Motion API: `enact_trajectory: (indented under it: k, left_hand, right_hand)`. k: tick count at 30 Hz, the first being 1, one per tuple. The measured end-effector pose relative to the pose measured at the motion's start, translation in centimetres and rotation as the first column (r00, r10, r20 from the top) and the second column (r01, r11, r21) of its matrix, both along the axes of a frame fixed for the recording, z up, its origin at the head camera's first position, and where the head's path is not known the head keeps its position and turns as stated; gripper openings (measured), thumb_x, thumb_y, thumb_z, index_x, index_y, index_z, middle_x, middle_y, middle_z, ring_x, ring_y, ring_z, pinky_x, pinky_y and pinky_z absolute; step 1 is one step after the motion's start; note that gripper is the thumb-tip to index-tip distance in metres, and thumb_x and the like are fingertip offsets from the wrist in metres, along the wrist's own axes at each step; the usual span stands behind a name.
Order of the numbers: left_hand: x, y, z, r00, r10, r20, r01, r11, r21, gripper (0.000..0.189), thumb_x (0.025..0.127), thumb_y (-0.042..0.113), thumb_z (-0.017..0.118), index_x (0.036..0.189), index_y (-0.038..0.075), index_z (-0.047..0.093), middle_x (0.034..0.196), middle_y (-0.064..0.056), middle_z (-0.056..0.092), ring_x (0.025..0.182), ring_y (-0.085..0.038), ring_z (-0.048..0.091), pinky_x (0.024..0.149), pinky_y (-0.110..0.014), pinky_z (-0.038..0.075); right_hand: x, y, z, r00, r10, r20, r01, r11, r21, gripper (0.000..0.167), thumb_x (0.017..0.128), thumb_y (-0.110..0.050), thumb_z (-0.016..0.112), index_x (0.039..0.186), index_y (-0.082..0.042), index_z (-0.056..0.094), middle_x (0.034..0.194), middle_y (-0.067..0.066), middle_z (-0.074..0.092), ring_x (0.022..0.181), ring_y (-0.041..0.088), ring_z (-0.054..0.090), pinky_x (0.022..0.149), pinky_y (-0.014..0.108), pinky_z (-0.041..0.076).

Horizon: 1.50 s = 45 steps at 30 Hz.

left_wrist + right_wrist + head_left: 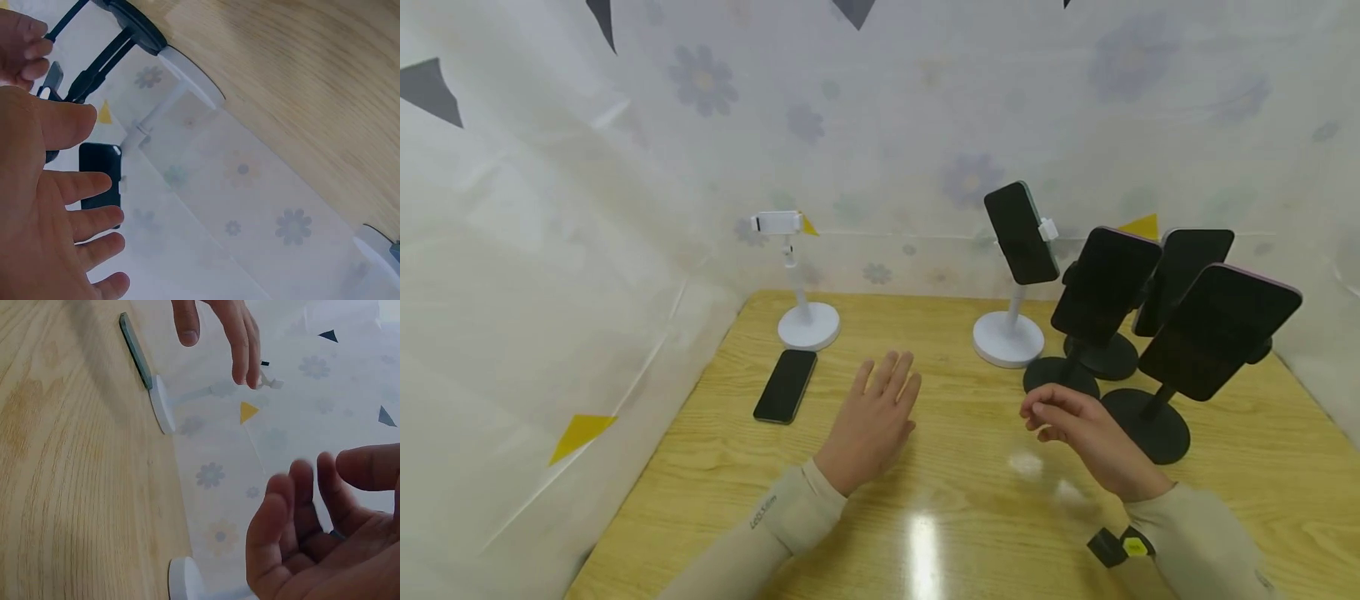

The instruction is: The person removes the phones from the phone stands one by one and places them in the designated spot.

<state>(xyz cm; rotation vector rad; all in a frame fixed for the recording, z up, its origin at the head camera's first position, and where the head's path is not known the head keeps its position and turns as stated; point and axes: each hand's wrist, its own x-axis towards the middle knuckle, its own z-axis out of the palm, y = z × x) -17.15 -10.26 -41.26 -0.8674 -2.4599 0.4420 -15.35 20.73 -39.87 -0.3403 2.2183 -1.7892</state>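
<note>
My left hand [872, 421] hovers over the wooden table with its fingers extended and nothing in it. To its left, a dark phone [786, 387] lies flat on the table. Behind that phone stands a white phone stand [808, 326] whose holder [777, 222] bears no phone. My right hand [1093, 437] has loosely bent fingers and holds nothing; in the right wrist view, its palm [337, 550] is bare. It is nearest to the black phone stands at the right. A second white stand [1008, 339] carries an upright, tilted phone [1021, 233].
Three black stands at the right carry phones: a front phone [1219, 332], a middle phone [1106, 285] and a back phone [1195, 254]. Their round black bases, such as the front base [1150, 433], sit close together. A flowered sheet [880, 150] hangs behind the wooden table [955, 467].
</note>
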Motion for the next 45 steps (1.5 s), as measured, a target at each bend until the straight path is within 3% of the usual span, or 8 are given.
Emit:
enact_trajectory:
  k: [4,7,13,18,23,33,40,45]
  left_hand:
    - [0.1,0.1,0.0,1.0,-0.025,-0.006,0.025,1.0,0.006,0.062,0.093,0.046,0.063,0.142,0.012,0.047,0.157,-0.014,0.038,0.146,-0.03,0.037,0.115,-0.048,0.037]
    - [0.2,0.1,0.0,0.999,-0.036,-0.012,0.036,0.999,0.013,0.06,0.093,0.045,0.064,0.141,0.012,0.049,0.156,-0.014,0.038,0.145,-0.03,0.039,0.114,-0.048,0.038]
    - [0.4,0.1,-0.1,0.998,-0.053,-0.031,0.054,0.998,0.027,0.059,0.091,0.044,0.067,0.138,0.013,0.05,0.155,-0.014,0.041,0.143,-0.029,0.041,0.112,-0.049,0.039]
    - [0.5,0.3,0.0,0.997,-0.052,-0.052,0.054,0.998,0.037,0.059,0.09,0.044,0.067,0.137,0.013,0.051,0.154,-0.014,0.042,0.141,-0.029,0.042,0.112,-0.049,0.04]
    - [0.7,0.3,0.0,0.998,-0.052,-0.042,0.054,0.998,0.033,0.058,0.09,0.044,0.067,0.137,0.013,0.051,0.154,-0.013,0.042,0.14,-0.028,0.043,0.111,-0.049,0.04]
    - [1.1,0.2,0.0,0.999,-0.036,-0.023,0.037,0.998,0.05,0.058,0.091,0.043,0.067,0.137,0.013,0.049,0.155,-0.013,0.04,0.142,-0.027,0.041,0.112,-0.049,0.04]
    - [1.2,0.2,0.1,0.997,-0.065,0.032,0.062,0.995,0.081,0.054,0.091,0.043,0.067,0.134,0.014,0.051,0.154,-0.013,0.042,0.14,-0.028,0.043,0.109,-0.049,0.041]
    - [1.2,0.0,0.3,0.997,-0.039,0.061,0.034,0.997,0.072,0.054,0.093,0.042,0.065,0.136,0.013,0.05,0.155,-0.013,0.04,0.142,-0.027,0.041,0.11,-0.049,0.041]
  right_hand:
    - [-1.0,-1.2,0.3,0.997,-0.066,-0.036,0.071,0.984,0.163,0.035,0.104,-0.025,0.051,0.126,0.003,0.052,0.121,0.007,0.06,0.107,0.012,0.058,0.091,0.031,0.052]
    - [-1.7,-1.9,0.2,0.994,-0.094,-0.063,0.106,0.969,0.223,0.037,0.103,-0.023,0.053,0.131,0.001,0.049,0.132,0.018,0.056,0.117,0.023,0.057,0.094,0.035,0.052]
    - [-2.8,-2.6,-0.2,0.986,-0.137,-0.096,0.156,0.961,0.227,0.043,0.103,-0.02,0.053,0.139,0.001,0.043,0.142,0.023,0.046,0.124,0.035,0.053,0.095,0.037,0.049]
    - [-3.7,-3.7,-0.3,0.984,-0.163,-0.066,0.173,0.965,0.199,0.049,0.103,-0.018,0.052,0.145,0.0,0.036,0.151,0.026,0.036,0.135,0.044,0.044,0.105,0.053,0.045]
    - [-5.4,-4.4,-1.3,0.971,-0.234,-0.052,0.24,0.953,0.185,0.054,0.102,-0.02,0.051,0.149,-0.001,0.031,0.158,0.023,0.029,0.144,0.043,0.034,0.112,0.058,0.038]
    - [-9.0,-5.3,-2.8,0.897,-0.438,-0.063,0.442,0.891,0.104,0.058,0.1,-0.019,0.05,0.151,-0.002,0.028,0.16,0.019,0.029,0.147,0.037,0.034,0.117,0.051,0.035]
    - [-11.2,-5.7,-3.3,0.815,-0.578,-0.045,0.578,0.816,-0.024,0.054,0.101,-0.013,0.051,0.149,-0.002,0.029,0.158,0.018,0.032,0.146,0.034,0.036,0.12,0.046,0.033]
    - [-12.7,-6.1,-3.4,0.767,-0.642,0.003,0.64,0.765,-0.069,0.054,0.1,-0.012,0.05,0.15,-0.006,0.029,0.158,0.014,0.032,0.146,0.03,0.035,0.121,0.044,0.032]
